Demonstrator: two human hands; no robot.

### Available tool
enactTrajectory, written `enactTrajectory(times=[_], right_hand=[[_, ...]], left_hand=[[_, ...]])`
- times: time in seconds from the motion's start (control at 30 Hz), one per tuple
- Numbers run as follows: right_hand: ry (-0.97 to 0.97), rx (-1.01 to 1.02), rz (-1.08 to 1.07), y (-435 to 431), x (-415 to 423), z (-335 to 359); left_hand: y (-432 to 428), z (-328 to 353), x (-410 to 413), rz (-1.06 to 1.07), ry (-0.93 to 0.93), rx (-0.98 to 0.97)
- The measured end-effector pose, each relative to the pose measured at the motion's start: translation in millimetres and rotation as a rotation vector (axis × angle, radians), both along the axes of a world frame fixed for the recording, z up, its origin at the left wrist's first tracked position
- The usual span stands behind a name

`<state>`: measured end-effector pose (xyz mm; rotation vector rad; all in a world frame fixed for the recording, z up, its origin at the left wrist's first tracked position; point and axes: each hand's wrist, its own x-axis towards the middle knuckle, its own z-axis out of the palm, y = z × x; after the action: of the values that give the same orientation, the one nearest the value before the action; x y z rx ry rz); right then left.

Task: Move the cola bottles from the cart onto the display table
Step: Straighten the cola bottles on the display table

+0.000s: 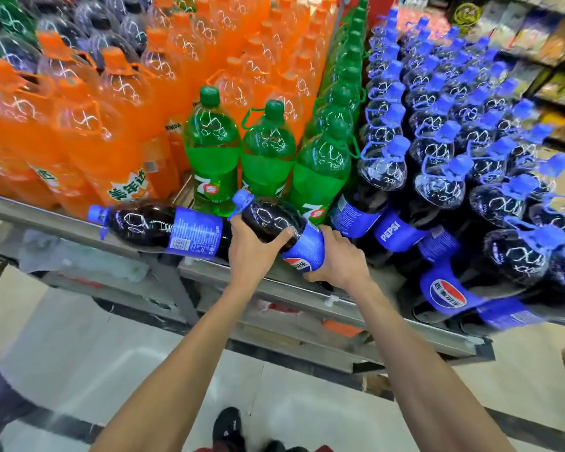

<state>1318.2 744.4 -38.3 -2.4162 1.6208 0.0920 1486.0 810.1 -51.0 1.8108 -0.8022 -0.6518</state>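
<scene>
A dark cola bottle [274, 220] with a blue cap and blue label lies tilted at the front edge of the display table [300, 295]. My left hand [253, 252] grips its shoulder, thumb over the top. My right hand [340, 256] grips its labelled lower body. A second cola bottle [163, 226] lies on its side just to the left, cap pointing left. Many upright cola bottles [437, 177] fill the table's right part. No cart is in view.
Three green soda bottles [265, 154] stand right behind the held bottle, with more in a row behind them. Orange soda bottles [88, 125] crowd the left of the table. Store shelves [542, 53] run along the far right. My shoes [229, 429] stand on the pale floor below.
</scene>
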Motion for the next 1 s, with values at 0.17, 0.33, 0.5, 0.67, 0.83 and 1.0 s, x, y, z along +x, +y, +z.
enactTrajectory(times=[0.17,0.33,0.5,0.67,0.83,1.0], right_hand=[[-0.071,-0.029,-0.052,3.7,-12.2,-1.2],[-0.213,-0.044,-0.126,9.1,-31.8,-2.1],[-0.390,-0.047,-0.229,17.1,-56.1,-7.0],[-0.520,-0.074,-0.358,24.2,-75.9,-15.0],[-0.613,-0.108,-0.452,28.9,-99.1,-23.3],[-0.786,-0.140,-0.584,37.9,-112.8,-28.1]], left_hand=[[-1.2,6.7,-14.1,-0.020,-0.006,-0.132],[-2.1,12.5,-34.5,-0.085,-0.024,-0.249],[-8.3,21.8,-56.5,-0.212,-0.066,-0.310],[-14.5,39.0,-80.1,-0.353,-0.079,-0.304],[-24.3,50.3,-105.4,-0.468,-0.126,-0.318],[-37.8,62.2,-128.7,-0.622,-0.183,-0.336]])
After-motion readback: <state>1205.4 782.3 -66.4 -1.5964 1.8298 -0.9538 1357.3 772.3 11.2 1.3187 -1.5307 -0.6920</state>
